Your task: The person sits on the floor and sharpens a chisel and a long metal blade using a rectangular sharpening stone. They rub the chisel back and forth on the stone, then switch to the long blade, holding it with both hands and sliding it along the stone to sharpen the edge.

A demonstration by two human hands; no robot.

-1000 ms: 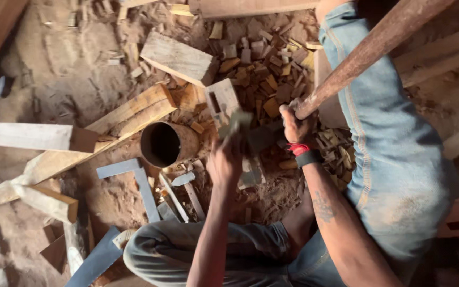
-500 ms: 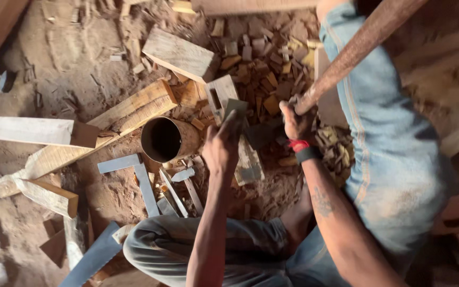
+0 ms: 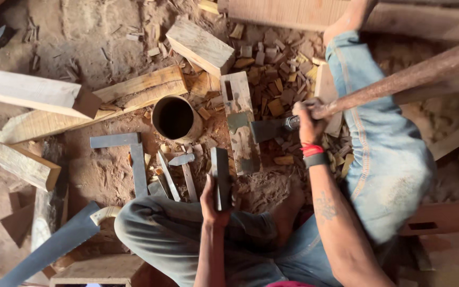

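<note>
You are gripping a flat, dark bar point(image 3: 221, 178) in your left hand point(image 3: 213, 204), fingers wrapped round its lower end, so that it is standing nearly upright in the view, just above your knee. Your right hand point(image 3: 308, 121) is closing round the long, rusty-brown handle point(image 3: 399, 79) of an adze-like tool, whose dull metal blade point(image 3: 269, 128) is pointing left and resting against a pale, weathered wood block point(image 3: 240, 125). That block is lying on the sawdust-covered floor point(image 3: 81, 32), long axis running away from you, a rectangular mortise cut near its far end. It is sitting up and to the right of your left hand and directly left of your right hand, which is the nearer one. A round, dark-mouthed pot point(image 3: 176, 118) is standing just left of the block, with a metal square point(image 3: 128, 154) and chisels point(image 3: 179, 170) beside it.
</note>
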